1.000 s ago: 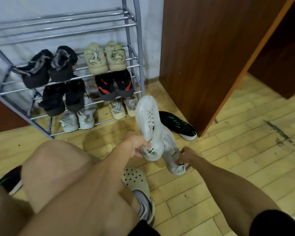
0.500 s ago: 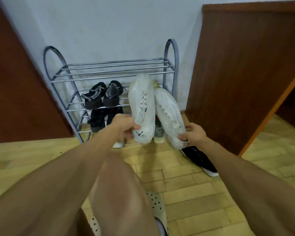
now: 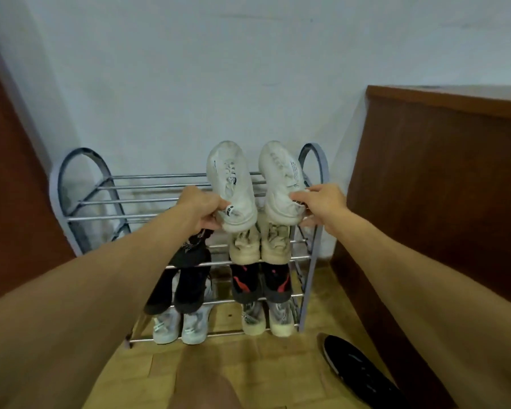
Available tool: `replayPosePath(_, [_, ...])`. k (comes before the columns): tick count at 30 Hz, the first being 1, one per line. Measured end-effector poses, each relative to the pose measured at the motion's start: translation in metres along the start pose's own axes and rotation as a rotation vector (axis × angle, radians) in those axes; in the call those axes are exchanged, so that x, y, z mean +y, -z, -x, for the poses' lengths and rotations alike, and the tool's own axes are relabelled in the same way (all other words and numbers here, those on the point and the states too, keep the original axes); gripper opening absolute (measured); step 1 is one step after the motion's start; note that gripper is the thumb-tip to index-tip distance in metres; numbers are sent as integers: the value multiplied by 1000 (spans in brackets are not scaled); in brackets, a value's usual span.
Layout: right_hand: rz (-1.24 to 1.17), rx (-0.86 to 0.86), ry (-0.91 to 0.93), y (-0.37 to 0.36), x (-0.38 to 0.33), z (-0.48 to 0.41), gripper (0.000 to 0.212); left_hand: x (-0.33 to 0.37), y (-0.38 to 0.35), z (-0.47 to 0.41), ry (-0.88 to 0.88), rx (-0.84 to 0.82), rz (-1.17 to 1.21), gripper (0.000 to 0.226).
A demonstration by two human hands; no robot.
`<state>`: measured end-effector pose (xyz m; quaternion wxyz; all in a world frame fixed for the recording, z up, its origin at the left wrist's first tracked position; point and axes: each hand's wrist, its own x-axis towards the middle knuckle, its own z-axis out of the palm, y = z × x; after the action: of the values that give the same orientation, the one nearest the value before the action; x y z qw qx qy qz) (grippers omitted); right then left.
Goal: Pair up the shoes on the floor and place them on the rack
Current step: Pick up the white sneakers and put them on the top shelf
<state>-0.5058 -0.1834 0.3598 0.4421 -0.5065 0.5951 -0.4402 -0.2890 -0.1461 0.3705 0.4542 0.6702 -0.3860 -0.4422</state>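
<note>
Sneakers (image 3: 233, 187) in left hand (image 3: 202, 209), right hand (image 3: 322, 205) above rack (image 3: 160, 175) (pairs (image 3: 260, 246) on lower shelves (image 3: 219, 263)).

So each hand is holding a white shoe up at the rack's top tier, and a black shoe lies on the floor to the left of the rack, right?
Not quite. The head view shows the black shoe on the floor to the right of the rack, not the left. The rest holds: the left hand grips the left white shoe and the right hand grips the right white shoe at the top tier.

1 head-worn wide-angle view, looking forward and slightly down, near the rack (image 3: 136, 188), facing the wall (image 3: 189, 69)
</note>
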Motion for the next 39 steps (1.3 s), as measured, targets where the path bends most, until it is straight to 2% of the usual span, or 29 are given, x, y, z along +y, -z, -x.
replayPosePath(3, [59,9,5,-13,-10,-33,30,11,-1,-34,-22,26,-60,29])
replayPosePath(8, [190,35,17,-27,-10,-64,32,20,-10,-72,14,-23,-114,27])
replayPosePath(13, [358,102,144,-39,-4,-73,33,21,-11,-94,-31,-37,-263,30])
replayPosePath(15, [375,117,167,-41,-2,-70,36,20,-9,-93,-17,-51,-320,30])
replayPosePath(18, [399,93,192,-40,-1,-62,28,19,-6,-87,-7,-93,-376,31])
replayPosePath(22, [346,49,149,-35,-3,-45,26,17,-9,-69,-16,-94,-415,34])
replayPosePath(24, [324,9,142,-30,-4,-35,36,19,-14,-52,-56,-54,-435,38])
replayPosePath(27, [335,-20,197,-17,-2,-20,43,15,-20,-31,-195,150,-520,55])
replayPosePath(30, [348,-55,197,7,15,-2,44,-4,-35,0,-374,225,-453,54])
replayPosePath(33, [400,-176,122,37,52,21,29,-34,-63,40,-466,83,-391,38])
replayPosePath(35, [483,-296,8,60,90,33,21,-56,-88,63,-419,-159,-442,27])
replayPosePath(37, [648,-378,-91,83,133,42,26,-86,-116,79,-310,-436,-586,21])
replayPosePath(39, [739,-408,-223,104,181,48,33,-123,-145,85,-255,-605,-692,25])
